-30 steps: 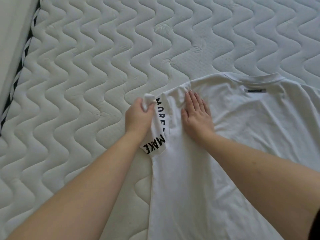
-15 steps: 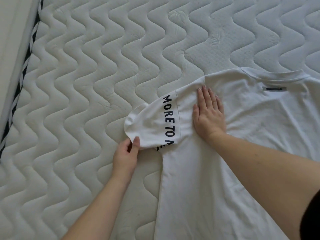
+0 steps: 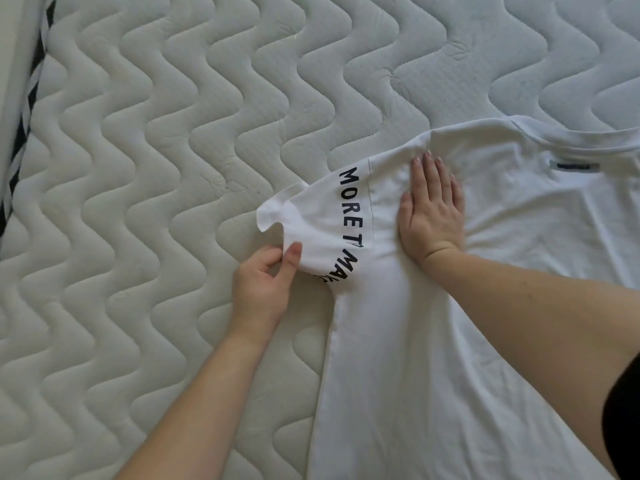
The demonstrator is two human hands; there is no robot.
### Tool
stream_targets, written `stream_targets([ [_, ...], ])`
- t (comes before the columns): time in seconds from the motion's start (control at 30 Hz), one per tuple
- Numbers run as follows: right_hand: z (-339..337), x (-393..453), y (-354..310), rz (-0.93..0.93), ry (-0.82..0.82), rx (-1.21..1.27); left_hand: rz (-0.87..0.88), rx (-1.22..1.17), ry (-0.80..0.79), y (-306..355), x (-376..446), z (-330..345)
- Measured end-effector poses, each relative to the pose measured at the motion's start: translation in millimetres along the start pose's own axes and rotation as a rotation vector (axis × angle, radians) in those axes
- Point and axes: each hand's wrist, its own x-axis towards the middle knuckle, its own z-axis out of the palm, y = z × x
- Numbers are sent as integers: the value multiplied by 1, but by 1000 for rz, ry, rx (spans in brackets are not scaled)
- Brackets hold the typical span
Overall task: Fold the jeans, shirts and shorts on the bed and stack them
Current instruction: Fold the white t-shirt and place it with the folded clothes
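While I look down from the head view, my two bare forearms come in from the near edge, and a dark scrap of my own sleeve (image 3: pixel 625 407) shows at the lower right. Between them the white shirt (image 3: pixel 408 368) lies spread on the bed (image 3: pixel 145 209), its body running from the near edge up toward the collar (image 3: pixel 575 136) at the far right. My left hand (image 3: pixel 265 285) takes the short sleeve (image 3: pixel 311 223): its grip is a pinch, thumb on top of the hem and fingers curled beneath, so the sleeve edge is lifted a little off the quilting. Black lettering (image 3: pixel 350 225) runs along the sleeve seam; I read "MORE" and part of further words, the rest being creased. Just beyond, my right hand (image 3: pixel 431 209) lies flat on the shirt near the shoulder, fingers straight and together, its grip holding nothing, only pressing the cloth down. A small dark label (image 3: pixel 573 165) sits below the collar. Farther off the wavy quilted mattress stretches away, with a black-and-white striped trim (image 3: pixel 26 109) along its left edge.
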Motion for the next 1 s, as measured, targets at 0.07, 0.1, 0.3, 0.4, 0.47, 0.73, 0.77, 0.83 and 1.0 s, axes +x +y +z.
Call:
stream_targets([
  [0.07,0,0,1,-1,4,1,-47,38,47,-2,-15,1],
  [0.1,0,1,1,-1,6,1,-88,72,64,-6,-24,3],
  [0.3,-1,0,1,-2,6,-2,-341,338,52,-31,-61,13],
  [0.4,0,0,1,-5,13,1,-176,385,147,-12,-45,4],
  [0.47,0,1,1,-8,17,4,35,350,183,3,-20,-3],
  [0.73,1,1,1,-9,15,-4,-109,536,-106,25,115,7],
  [0.77,1,1,1,-8,14,-6,-141,547,-145,28,122,9],
  [0.83,1,1,1,-4,9,-6,-172,554,-208,31,127,9],
  [1.0,0,2,1,4,3,-15,-342,175,-18,12,110,-15],
])
